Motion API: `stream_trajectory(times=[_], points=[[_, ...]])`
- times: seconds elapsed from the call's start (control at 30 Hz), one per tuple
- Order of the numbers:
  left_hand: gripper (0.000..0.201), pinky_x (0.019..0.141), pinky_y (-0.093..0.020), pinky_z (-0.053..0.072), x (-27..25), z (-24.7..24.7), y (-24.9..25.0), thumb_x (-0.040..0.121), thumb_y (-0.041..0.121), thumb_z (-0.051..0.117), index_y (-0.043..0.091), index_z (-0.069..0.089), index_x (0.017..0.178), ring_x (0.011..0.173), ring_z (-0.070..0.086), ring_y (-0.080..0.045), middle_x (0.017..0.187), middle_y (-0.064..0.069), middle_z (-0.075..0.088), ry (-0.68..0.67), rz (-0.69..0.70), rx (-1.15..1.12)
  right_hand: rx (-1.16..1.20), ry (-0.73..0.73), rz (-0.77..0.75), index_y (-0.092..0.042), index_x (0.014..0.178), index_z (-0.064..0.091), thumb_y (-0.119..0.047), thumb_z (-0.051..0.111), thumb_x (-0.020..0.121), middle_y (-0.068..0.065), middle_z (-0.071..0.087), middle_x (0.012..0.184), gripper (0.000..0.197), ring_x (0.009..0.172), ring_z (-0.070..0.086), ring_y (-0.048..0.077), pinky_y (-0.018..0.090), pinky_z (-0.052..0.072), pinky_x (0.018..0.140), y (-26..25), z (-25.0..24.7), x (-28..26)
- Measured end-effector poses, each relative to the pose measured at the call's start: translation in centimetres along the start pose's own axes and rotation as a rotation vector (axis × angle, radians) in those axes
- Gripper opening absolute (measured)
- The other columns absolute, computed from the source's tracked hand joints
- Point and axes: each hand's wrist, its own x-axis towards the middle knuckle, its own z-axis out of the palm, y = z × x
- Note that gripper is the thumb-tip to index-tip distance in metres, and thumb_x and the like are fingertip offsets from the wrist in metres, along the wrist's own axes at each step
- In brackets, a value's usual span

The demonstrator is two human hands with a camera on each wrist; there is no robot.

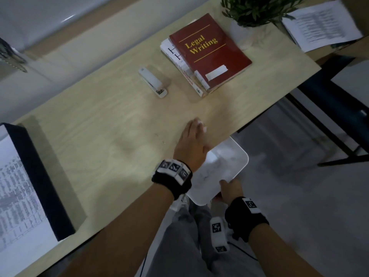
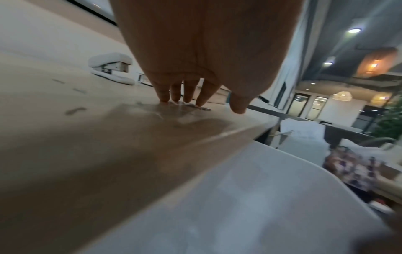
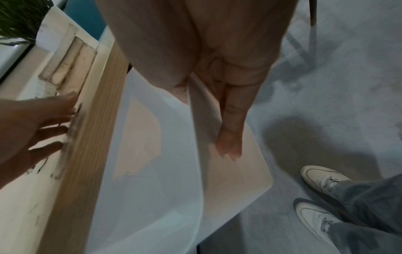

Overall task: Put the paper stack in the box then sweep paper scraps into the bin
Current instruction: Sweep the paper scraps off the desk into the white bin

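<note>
My left hand [image 1: 194, 134] lies flat on the wooden table [image 1: 99, 120] near its front edge, fingers straight. The fingertips [image 2: 187, 99] press on small white paper scraps [image 2: 185, 105], which also show as scraps [image 1: 200, 124] beside the hand. Just below the table edge, my right hand [image 1: 229, 188] grips the near rim of the white plastic bin [image 1: 239, 154]; its fingers [image 3: 230, 137] curl round the bin wall [image 3: 152, 197]. At far left, the printed paper stack [image 1: 14, 186] lies inside the dark box [image 1: 40, 176].
A grey stapler [image 1: 153, 81] and stacked books [image 1: 209, 54] sit farther back on the table, beside a potted plant [image 1: 257, 11]. Loose printed sheets [image 1: 321, 25] lie at the back right. A dark chair frame [image 1: 339, 116] stands right of the table.
</note>
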Motion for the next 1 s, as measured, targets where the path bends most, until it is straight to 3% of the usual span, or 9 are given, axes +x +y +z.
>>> stream_trajectory(times=[0.17,0.3,0.37,0.5,0.6,0.73,0.83,0.93,1.0], points=[[0.066,0.117,-0.045,0.024,-4.3,2.7,2.5,0.095,0.038,0.039,-0.003,0.024,0.145,0.143,0.019,-0.035,0.155,-0.022,0.021,-0.083,0.087,-0.021,-0.006,0.012,-0.001,0.014,0.108,0.059,0.004,0.045,0.088,0.023,0.065,0.096,0.027,0.081,0.063,0.035,0.030,0.053,0.051,-0.5,0.0,0.1],[0.067,0.114,-0.045,0.029,-5.8,2.6,2.1,0.093,0.044,0.028,0.000,0.028,0.145,0.141,0.025,-0.033,0.153,-0.020,0.027,-0.074,0.128,-0.077,0.023,-0.002,0.001,0.014,0.111,0.058,0.004,0.045,0.089,0.021,0.061,0.092,0.027,0.073,0.061,0.032,0.025,0.054,0.043,-0.7,0.1,-0.1],[0.065,0.118,-0.039,0.019,-5.5,1.0,0.6,0.094,0.039,0.030,0.001,0.026,0.146,0.142,0.021,-0.033,0.154,-0.020,0.024,0.012,0.053,-0.111,0.063,0.000,0.026,0.017,0.115,0.054,0.005,0.043,0.089,0.022,0.059,0.094,0.030,0.071,0.060,0.035,0.034,0.058,0.047,-0.8,0.2,-0.4],[0.064,0.120,-0.041,0.004,-4.0,-2.3,-4.5,0.097,0.030,0.031,-0.006,0.011,0.146,0.144,0.007,-0.039,0.156,-0.026,0.009,0.068,-0.173,-0.021,0.104,-0.035,0.017,0.007,0.107,0.054,0.009,0.039,0.091,0.021,0.057,0.097,0.022,0.060,0.054,0.024,0.023,0.050,0.031,-1.2,0.0,-1.4],[0.064,0.120,-0.040,0.009,-4.0,-3.1,-6.5,0.098,0.030,0.034,-0.008,0.013,0.145,0.143,0.006,-0.038,0.155,-0.026,0.009,0.015,-0.321,-0.037,0.130,-0.060,0.007,0.001,0.103,0.050,0.009,0.038,0.091,0.019,0.057,0.096,0.019,0.062,0.054,0.023,0.037,0.059,0.055,-1.5,0.0,-1.9],[0.067,0.117,-0.037,0.013,-6.3,-2.0,-4.7,0.092,0.034,0.023,-0.010,0.022,0.143,0.140,0.016,-0.041,0.151,-0.029,0.017,0.035,-0.266,-0.127,0.056,-0.025,-0.007,-0.002,0.098,0.054,0.006,0.042,0.088,0.025,0.064,0.102,0.018,0.076,0.062,0.038,0.059,0.057,0.077,-0.8,0.4,-1.2],[0.060,0.117,-0.045,0.023,-8.2,0.0,-2.2,0.096,0.025,0.032,-0.015,0.023,0.141,0.139,0.023,-0.045,0.149,-0.033,0.023,0.079,-0.185,-0.082,0.011,-0.013,-0.002,-0.003,0.096,0.057,0.002,0.046,0.085,0.027,0.065,0.106,0.017,0.094,0.064,0.047,0.065,0.055,0.079,-0.1,0.8,-0.4],[0.065,0.119,-0.036,0.006,-9.8,1.6,0.3,0.098,0.026,0.033,-0.009,0.008,0.146,0.146,0.001,-0.033,0.157,-0.023,0.005,-0.034,-0.186,-0.145,-0.024,-0.008,-0.017,0.002,0.095,0.060,-0.006,0.049,0.079,0.027,0.068,0.102,0.021,0.091,0.066,0.046,0.064,0.055,0.078,1.4,1.3,1.2],[0.063,0.118,-0.039,0.018,-10.7,2.8,1.2,0.096,0.030,0.027,-0.010,0.017,0.143,0.145,0.011,-0.033,0.155,-0.025,0.017,-0.083,-0.149,-0.098,-0.055,0.002,-0.040,0.006,0.095,0.062,-0.014,0.051,0.071,0.030,0.069,0.100,0.033,0.089,0.066,0.045,0.061,0.056,0.080,2.2,1.7,1.9]])
